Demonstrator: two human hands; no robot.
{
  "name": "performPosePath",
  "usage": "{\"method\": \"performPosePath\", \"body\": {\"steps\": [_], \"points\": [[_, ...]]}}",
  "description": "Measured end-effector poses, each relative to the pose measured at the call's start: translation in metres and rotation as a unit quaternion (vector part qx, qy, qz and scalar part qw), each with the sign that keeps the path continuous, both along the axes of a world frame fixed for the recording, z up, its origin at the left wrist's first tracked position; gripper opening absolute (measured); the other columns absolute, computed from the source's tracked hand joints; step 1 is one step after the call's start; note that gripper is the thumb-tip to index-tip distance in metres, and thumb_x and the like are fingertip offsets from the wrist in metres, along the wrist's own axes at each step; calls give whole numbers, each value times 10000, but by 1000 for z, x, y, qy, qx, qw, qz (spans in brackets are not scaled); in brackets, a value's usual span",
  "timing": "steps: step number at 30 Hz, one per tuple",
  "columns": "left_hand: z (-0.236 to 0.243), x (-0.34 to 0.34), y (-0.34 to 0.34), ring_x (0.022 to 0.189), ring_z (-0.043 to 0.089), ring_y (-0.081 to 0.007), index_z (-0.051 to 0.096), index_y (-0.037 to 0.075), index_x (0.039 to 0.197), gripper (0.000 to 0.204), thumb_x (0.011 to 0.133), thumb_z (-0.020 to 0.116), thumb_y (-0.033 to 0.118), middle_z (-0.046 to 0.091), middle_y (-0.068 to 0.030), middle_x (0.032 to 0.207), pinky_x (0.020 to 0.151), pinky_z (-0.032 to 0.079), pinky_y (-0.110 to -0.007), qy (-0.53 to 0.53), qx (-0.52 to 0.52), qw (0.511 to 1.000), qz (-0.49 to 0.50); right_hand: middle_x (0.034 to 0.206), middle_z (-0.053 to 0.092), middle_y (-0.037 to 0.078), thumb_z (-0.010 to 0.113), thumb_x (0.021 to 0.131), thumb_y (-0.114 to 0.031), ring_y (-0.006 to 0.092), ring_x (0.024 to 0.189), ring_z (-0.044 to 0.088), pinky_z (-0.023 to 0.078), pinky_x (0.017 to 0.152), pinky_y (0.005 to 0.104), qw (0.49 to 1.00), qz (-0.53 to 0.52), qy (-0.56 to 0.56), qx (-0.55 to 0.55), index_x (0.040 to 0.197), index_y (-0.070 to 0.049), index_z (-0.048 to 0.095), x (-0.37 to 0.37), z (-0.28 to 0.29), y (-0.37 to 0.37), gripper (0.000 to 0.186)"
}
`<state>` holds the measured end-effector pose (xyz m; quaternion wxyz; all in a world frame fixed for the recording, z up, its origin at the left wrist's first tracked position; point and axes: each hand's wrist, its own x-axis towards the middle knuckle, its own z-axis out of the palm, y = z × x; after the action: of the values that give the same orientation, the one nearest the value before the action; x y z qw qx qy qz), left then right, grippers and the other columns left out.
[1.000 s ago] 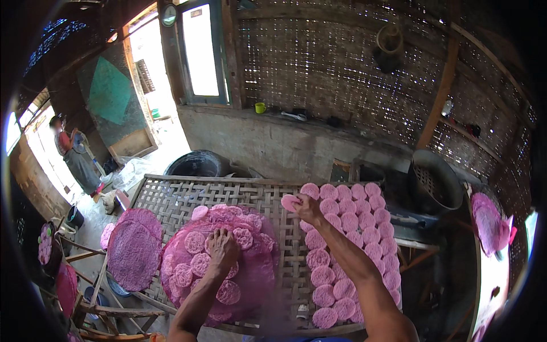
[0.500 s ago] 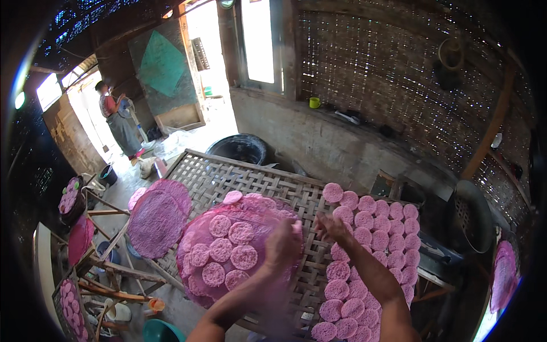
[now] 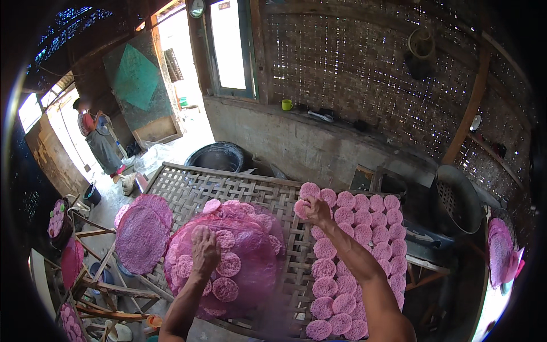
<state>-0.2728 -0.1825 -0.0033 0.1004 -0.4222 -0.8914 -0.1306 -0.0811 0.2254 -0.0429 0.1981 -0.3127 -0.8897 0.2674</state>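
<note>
On a translucent magenta sheet heaped with lacy pink discs (image 3: 227, 264), my left hand (image 3: 205, 248) has its fingers curled on a disc near the middle. My right hand (image 3: 316, 210) grips a pink disc (image 3: 302, 208) at the upper left corner of many rows of similar discs (image 3: 363, 233), laid out on a woven bamboo rack (image 3: 296, 239). The discs touch or nearly touch one another. Purple round sheets (image 3: 140, 239) lie at the rack's left end.
A person (image 3: 99, 142) stands by the doorway. A black tub (image 3: 214, 157) sits behind the rack, and a metal pan (image 3: 456, 199) at right. A green cup (image 3: 286, 105) is on the ledge. Wooden stands (image 3: 108, 292) fill the lower left; more magenta sheets (image 3: 500, 251) are at far right.
My left hand moved from the pile's right side back to its middle. My right hand moved up to the rows' corner with a disc. The view has shifted with my head.
</note>
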Motion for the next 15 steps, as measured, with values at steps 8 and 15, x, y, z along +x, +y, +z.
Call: {"method": "performPosePath", "body": {"steps": [8, 15], "points": [[21, 6, 14, 1030, 672, -385, 640, 37, 1204, 302, 915, 699, 102, 699, -183, 986, 949, 482, -501, -15, 135, 988, -71, 1147, 692, 121, 825, 860, -254, 367, 1093, 666, 531, 967, 477, 966, -38, 111, 231, 1147, -95, 739, 17, 8, -36, 339], [36, -1, 27, 824, 698, -366, 605, 35, 1298, 380, 939, 709, 99, 694, -163, 891, 779, 547, -480, -130, 126, 979, -90, 1086, 742, 117, 798, 923, -296, 322, 1046, 706, 559, 932, 450, 989, 96, 115, 11, 1123, -85, 765, 40, 41, -144, 292]]}}
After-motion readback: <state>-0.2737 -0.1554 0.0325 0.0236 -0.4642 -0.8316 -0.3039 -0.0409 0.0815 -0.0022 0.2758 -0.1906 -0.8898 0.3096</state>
